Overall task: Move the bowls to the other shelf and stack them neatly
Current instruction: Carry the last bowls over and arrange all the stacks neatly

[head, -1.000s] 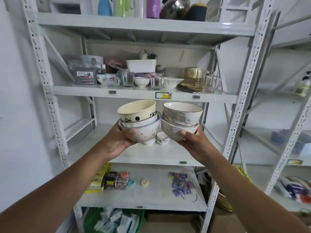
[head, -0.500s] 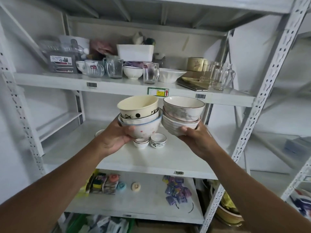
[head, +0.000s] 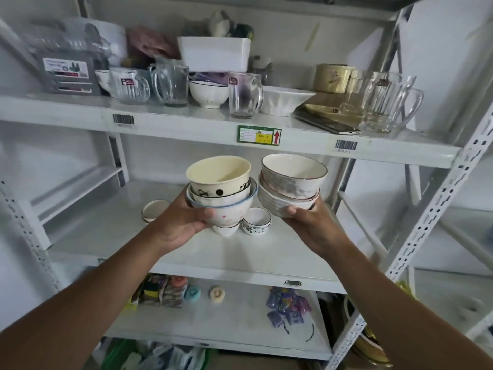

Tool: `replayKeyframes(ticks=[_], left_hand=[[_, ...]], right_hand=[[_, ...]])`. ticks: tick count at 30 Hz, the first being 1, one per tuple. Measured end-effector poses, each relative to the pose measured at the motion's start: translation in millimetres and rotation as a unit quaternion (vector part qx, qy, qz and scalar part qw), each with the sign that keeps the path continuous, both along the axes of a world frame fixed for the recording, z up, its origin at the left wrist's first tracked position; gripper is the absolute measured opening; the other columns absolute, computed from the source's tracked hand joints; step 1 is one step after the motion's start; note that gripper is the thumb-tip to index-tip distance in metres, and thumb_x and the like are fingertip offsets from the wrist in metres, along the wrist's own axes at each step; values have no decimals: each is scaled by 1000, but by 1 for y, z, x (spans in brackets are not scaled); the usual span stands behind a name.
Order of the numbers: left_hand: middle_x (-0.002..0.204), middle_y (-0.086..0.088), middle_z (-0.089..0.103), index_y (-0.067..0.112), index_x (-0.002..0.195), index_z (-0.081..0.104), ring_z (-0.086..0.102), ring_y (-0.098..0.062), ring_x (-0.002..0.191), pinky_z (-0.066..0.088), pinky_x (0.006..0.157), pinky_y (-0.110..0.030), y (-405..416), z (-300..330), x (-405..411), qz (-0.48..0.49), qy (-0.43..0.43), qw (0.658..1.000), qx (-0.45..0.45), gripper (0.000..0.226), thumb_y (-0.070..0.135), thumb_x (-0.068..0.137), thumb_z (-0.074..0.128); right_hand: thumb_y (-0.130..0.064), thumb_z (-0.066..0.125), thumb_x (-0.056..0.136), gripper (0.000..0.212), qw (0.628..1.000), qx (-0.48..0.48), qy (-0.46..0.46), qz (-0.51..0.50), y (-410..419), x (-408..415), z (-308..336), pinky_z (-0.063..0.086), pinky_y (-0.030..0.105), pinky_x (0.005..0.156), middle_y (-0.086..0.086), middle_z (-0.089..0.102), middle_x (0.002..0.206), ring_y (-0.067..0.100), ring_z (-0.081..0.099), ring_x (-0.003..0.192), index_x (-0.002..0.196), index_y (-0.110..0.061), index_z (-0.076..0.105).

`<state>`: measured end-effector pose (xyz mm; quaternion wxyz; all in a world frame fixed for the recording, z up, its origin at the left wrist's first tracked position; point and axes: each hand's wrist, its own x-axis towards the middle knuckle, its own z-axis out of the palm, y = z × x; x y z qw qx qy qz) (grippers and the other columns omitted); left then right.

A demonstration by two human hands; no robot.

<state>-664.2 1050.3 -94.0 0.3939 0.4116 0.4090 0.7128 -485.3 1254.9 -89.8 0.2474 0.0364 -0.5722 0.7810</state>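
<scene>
Bowls: two stacks held up, side by side, above the middle shelf (head: 186,252).
Left hand (head: 184,222): cups left stack (head: 221,193).
Right hand (head: 309,225): cups right stack (head: 290,185).
Next: top shelf (head: 186,124) sits just above, crowded, equally near both hands.

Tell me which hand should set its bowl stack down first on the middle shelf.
Probably the right hand: the shelf below its stack looks bare, while small cups sit under the left hand's stack.
</scene>
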Motion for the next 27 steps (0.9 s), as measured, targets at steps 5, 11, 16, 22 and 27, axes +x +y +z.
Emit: replayKeyframes(ticks=[5, 11, 16, 22, 27], left_hand=[[116, -8, 70, 19, 118, 66, 67, -22, 108, 57, 80, -37, 12, -21, -35, -3, 3, 1000, -16, 84, 23, 40, 97], [120, -11, 67, 10, 132, 54, 64, -25, 111, 56, 84, -39, 24, -58, -78, -7, 12, 1000, -18, 86, -3, 51, 83], [130, -18, 58, 2, 141, 39, 58, -29, 119, 51, 94, -47, 38, -105, -100, 17, -13, 999, -28, 87, -13, 61, 68], [124, -8, 65, 9, 140, 39, 63, -22, 114, 56, 86, -39, 60, -159, -112, 17, -57, 997, -49, 103, -4, 47, 82], [138, -22, 53, 7, 142, 38, 53, -33, 126, 51, 94, -43, 76, -199, -120, -5, -56, 997, -53, 110, 5, 47, 94]], right_hand=[[18, 55, 81, 62, 1000, -1, -20, -21, 14, -30, -30, 49, 38, 100, 19, 62, 132, 30, 60, 123, 139, -3, 51], [19, 56, 80, 66, 998, -3, -38, -42, 32, -55, -68, 42, 49, 110, 29, 54, 138, 38, 54, 127, 144, 4, 42], [-5, 87, 69, 89, 998, -5, -58, -24, 42, -72, -103, 31, 62, 114, 37, 46, 142, 53, 42, 134, 144, 8, 40], [-12, 92, 66, 93, 997, -2, -72, -35, 61, -89, -165, 23, 73, 111, 37, 47, 141, 57, 36, 135, 143, 5, 43], [-6, 91, 65, 87, 995, 15, -68, -70, 71, -104, -208, 41, 54, 105, 32, 53, 138, 40, 52, 126, 141, -3, 49]])
